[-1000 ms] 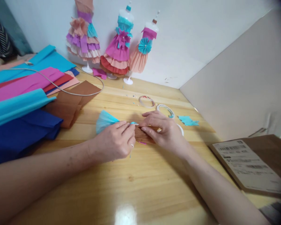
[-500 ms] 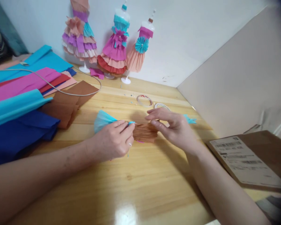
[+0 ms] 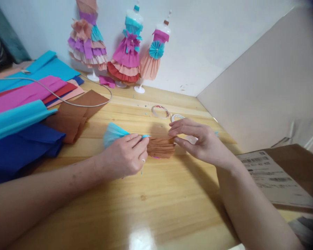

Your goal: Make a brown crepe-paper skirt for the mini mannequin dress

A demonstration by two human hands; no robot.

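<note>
My left hand is closed over gathered crepe paper lying on the table. Pleated light blue crepe paper fans out to its left, and pleated brown crepe paper extends to its right. A small blue piece with a thin pale tip shows at my left fingertips. Above the right end of the brown pleats hovers my right hand, its thumb and curved fingers apart with nothing visible between the tips. A whitish object partly shows behind the right thumb; its kind is unclear.
Three dolls in crepe-paper dresses stand along the wall. Coloured crepe sheets and a grey cable lie at left. Two tape-like rings lie behind the hands. A labelled cardboard box is at right.
My right hand has shifted slightly right, uncovering the whitish object and covering most of a light blue scrap. My left hand keeps its hold on the paper. The view has moved slightly.
</note>
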